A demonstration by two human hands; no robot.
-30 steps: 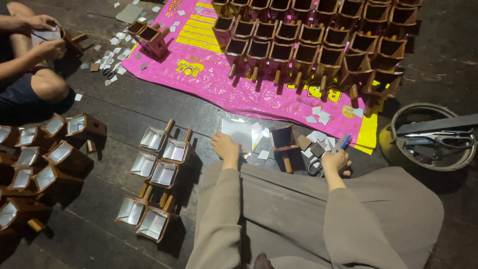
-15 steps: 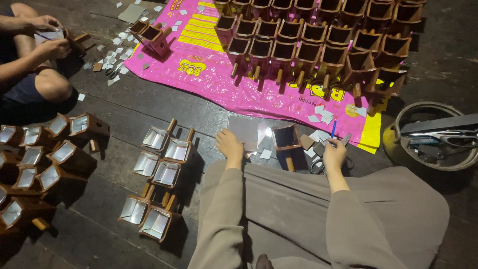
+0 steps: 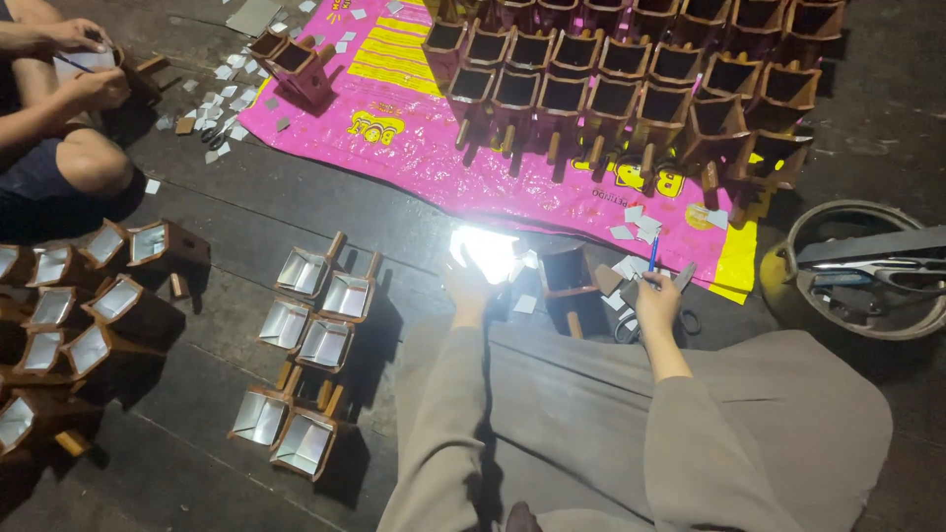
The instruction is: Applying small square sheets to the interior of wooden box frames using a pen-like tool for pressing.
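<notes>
Right hand (image 3: 657, 300) pinches a blue pen (image 3: 652, 252), with scissors (image 3: 680, 320) just beneath it. Left hand (image 3: 471, 286) grips a glaring shiny sheet (image 3: 488, 251), probably foil. Between both hands stands a brown wooden box (image 3: 570, 286).

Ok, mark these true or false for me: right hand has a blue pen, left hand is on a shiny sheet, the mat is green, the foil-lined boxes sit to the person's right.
1. The right hand holds a blue pen. True.
2. The left hand is at a shiny sheet. True; glare hides the exact grip.
3. The mat is green. False: it is pink with yellow print.
4. The foil-lined boxes sit to the person's right. False: they lie on the dark floor to the left.
5. Unlined brown boxes stand in rows on the mat. True.
</notes>
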